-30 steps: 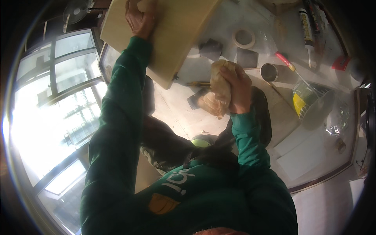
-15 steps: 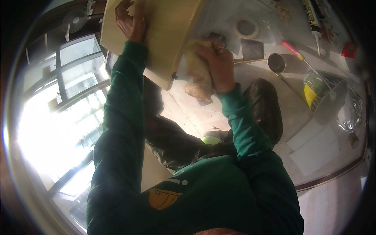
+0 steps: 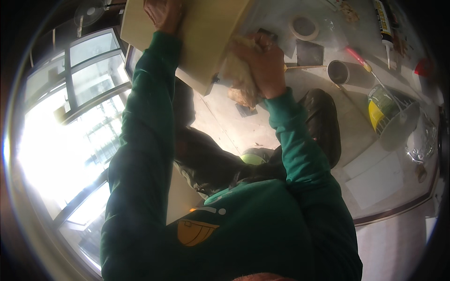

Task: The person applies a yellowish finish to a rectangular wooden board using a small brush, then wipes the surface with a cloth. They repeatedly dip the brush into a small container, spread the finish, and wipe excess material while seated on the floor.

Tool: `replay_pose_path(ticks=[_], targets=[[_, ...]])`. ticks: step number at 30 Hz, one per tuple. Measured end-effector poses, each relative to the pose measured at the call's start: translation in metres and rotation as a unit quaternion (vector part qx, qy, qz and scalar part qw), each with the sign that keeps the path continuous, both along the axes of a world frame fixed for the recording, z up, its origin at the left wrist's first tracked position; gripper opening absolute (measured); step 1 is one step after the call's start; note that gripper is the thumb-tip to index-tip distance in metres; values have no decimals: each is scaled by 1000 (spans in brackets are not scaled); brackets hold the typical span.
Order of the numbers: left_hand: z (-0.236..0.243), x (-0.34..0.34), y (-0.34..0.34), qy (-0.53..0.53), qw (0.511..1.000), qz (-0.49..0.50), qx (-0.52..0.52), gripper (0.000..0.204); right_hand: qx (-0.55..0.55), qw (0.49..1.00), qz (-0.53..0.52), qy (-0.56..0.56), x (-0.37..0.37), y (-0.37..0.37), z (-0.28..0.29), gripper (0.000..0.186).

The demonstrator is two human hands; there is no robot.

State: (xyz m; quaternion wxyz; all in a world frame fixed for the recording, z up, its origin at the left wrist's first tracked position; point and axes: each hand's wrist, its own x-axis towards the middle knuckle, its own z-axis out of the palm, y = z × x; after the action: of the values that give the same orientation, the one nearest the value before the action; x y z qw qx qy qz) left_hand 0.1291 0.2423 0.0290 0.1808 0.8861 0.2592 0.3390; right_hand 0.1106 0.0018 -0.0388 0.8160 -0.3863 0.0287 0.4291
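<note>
The pale board (image 3: 206, 42), cut off at top centre, has its long right edge slanting toward lower left, just beside the nearer right hand (image 3: 263, 63), whose fingers curl round a crumpled rag (image 3: 243, 77). The left hand (image 3: 164, 14) rests on the board (fingertips unclear; I cannot tell how open). At right, a cup (image 3: 338, 72) faces leftward, contents unclear.
</note>
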Motion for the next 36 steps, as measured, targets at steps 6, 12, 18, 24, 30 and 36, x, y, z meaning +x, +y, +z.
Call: replay_pose_path(ticks=[6, 12, 18, 24, 30, 36], targets=[[0, -3, -2, -2, 1000, 8, -5, 62, 32, 999, 15, 12, -21, -2, -3, 34], [3, -5, -2, -5, 1000, 15, -7, 63, 1, 997, 75, -30, -36, -10, 1, 27], [-3, -5, 5, -18, 1000, 6, 9, 65, 16, 1000, 13, 17, -29, -83, 3, 25], [-11, -3, 24, -36, 998, -15, 44, 66, -36, 994, -2, 103, -64, -93, 8, 19], [-14, -5, 27, -32, 997, -23, 72, 67, -47, 996, -24, 77, -101, -52, 29, 14], [-12, -4, 24, -37, 997, -35, 63, 68, -70, 997, -45, 9, -106, -33, 40, 21]])
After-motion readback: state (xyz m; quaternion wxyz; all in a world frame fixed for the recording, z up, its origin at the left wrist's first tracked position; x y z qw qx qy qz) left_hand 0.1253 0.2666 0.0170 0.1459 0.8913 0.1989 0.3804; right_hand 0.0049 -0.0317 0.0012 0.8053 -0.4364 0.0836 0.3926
